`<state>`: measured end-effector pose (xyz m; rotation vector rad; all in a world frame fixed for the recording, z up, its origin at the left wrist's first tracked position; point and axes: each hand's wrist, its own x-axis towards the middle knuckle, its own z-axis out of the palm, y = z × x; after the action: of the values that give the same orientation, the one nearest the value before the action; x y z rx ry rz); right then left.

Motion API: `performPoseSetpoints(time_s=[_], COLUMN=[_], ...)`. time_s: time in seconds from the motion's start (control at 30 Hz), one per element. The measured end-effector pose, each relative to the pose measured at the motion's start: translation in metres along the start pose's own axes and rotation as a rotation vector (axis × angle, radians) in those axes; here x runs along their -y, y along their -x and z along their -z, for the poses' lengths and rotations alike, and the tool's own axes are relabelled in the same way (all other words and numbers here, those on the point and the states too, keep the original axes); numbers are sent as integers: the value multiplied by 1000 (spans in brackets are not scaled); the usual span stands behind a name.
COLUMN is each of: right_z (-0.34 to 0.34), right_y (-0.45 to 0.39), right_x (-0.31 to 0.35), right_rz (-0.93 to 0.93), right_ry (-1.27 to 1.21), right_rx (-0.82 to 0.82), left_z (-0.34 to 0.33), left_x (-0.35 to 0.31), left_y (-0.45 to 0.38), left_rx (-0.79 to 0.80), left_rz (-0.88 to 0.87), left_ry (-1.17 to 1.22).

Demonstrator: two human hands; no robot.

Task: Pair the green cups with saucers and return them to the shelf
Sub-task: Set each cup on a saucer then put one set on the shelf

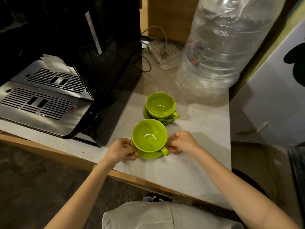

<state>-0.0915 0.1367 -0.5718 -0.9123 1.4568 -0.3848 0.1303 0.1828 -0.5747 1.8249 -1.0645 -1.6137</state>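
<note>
Green cup (pixel 149 135) handle points right.

Two bare forearms in view, no sleeves down to the wrists — no watch, no rings or bands visible on the left hand (pixel 121 148) or the right hand (pixel 180 142). Below, a pale grey fabric garment (pixel 165 215) with a seam running down it — and a dark shoe with pale trim (pixel 154 198).
</note>
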Motion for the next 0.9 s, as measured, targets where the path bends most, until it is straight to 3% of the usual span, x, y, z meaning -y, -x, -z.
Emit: performPoseSetpoints(time_s=[0.23, 0.4, 0.9], right_z=[20, 43, 145], right_y=[22, 49, 174], right_x=[-1, 17, 168], right_rz=[61, 143, 640], right_ry=[-136, -246, -482], right_rx=[-19, -72, -271], left_z=[-9, -19, -47], left_x=[-17, -58, -286], left_y=[8, 20, 67], left_rx=[195, 174, 257], left_rz=[-77, -235, -628], left_ry=[36, 121, 197])
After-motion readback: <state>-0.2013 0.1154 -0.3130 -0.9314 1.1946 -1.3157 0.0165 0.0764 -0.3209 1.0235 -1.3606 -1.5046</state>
